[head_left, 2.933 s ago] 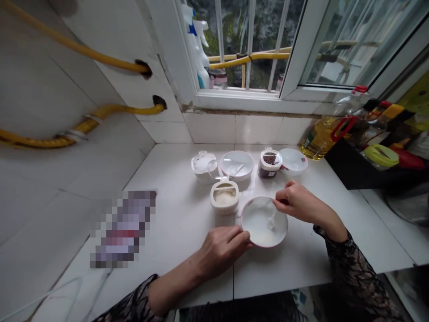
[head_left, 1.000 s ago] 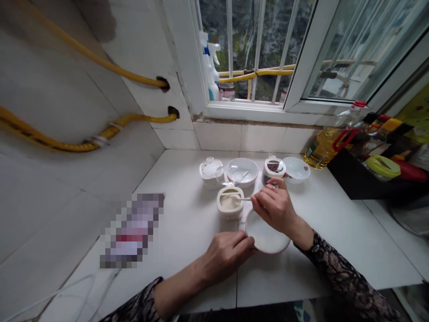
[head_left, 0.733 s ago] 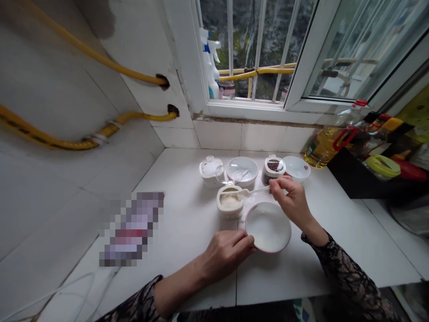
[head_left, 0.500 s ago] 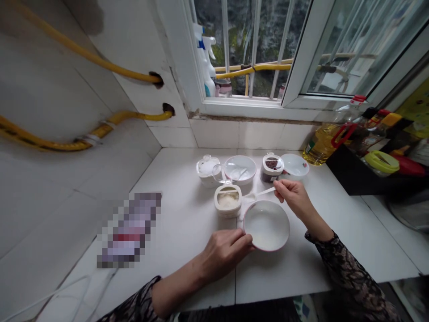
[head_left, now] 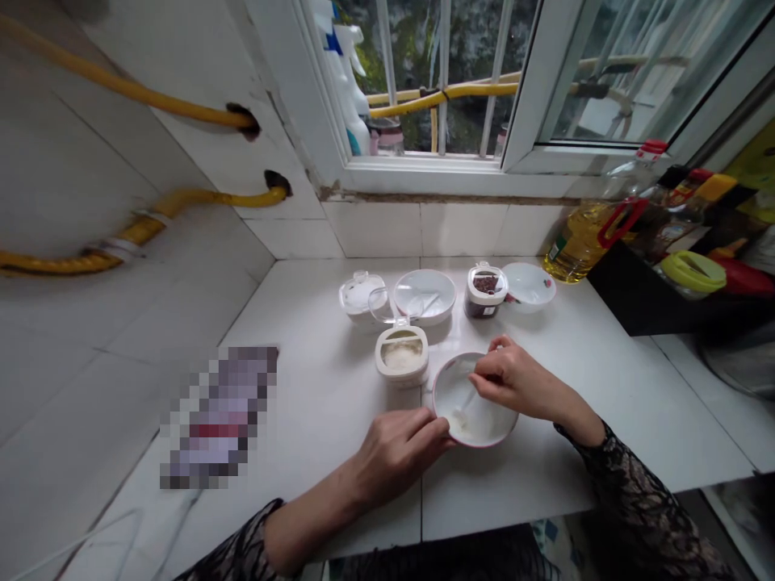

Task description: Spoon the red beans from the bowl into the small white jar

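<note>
My left hand point(head_left: 403, 452) grips the near left rim of a white bowl point(head_left: 493, 424) with a pinkish edge. My right hand point(head_left: 512, 378) is closed on the handle of a small white spoon point(head_left: 461, 413), its head down inside the bowl by the left wall. A little pale powder shows around the spoon's head. Just behind the bowl, to the left, stands a white seasoning jar point(head_left: 402, 355) with its clear lid raised and pale powder inside.
Behind are a lidded white jar point(head_left: 362, 297), a white bowl point(head_left: 433, 292) with a spoon in it, a jar of dark red-brown bits point(head_left: 485, 290) and a floral bowl point(head_left: 531, 286). An oil bottle point(head_left: 575, 242) stands back right; a pixelated item point(head_left: 221, 420) lies left.
My right hand has brought the spoon from beside the powder jar down into the bowl. My left hand still grips the rim. The view has shifted slightly.
</note>
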The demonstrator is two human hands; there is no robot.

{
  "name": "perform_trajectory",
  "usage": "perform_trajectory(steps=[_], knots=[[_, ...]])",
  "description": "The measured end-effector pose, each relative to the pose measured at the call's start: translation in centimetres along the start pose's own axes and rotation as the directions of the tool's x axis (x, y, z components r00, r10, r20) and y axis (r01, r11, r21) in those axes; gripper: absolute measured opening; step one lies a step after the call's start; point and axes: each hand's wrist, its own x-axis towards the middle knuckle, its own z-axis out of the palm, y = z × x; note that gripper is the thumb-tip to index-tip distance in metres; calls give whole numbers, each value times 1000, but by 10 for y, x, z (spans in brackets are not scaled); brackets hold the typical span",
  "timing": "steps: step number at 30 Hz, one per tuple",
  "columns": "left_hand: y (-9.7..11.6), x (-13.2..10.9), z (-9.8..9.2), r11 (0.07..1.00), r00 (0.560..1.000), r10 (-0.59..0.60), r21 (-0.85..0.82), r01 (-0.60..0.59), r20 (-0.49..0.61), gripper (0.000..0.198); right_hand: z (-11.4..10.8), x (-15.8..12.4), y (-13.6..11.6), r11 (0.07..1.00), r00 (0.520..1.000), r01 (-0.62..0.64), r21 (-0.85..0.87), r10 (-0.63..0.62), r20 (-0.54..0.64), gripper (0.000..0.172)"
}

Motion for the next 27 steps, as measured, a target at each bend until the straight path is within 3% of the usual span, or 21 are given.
perform_trajectory(steps=[3, 8, 16, 27], knots=[[0, 0, 0, 1000, 1000, 4, -7, -4, -11, 17, -1, 0, -3, 998, 1000, -16, 62, 17, -11, 39], [0, 2, -1, 1000, 1000, 5, 1, -5, -14, 19, -8, -2, 3, 964, 987, -154, 218, 162, -18, 41], [0, 2, -1, 1000, 1000, 7, -12, -8, -17, 19, -12, -7, 23, 759, 908, -379, 529, 415, 54, 43], [0, 1, 1, 1000, 1000, 10, 21, -10, -28, 25, -9, -1, 27, 652, 883, -384, 653, 466, 53, 53]])
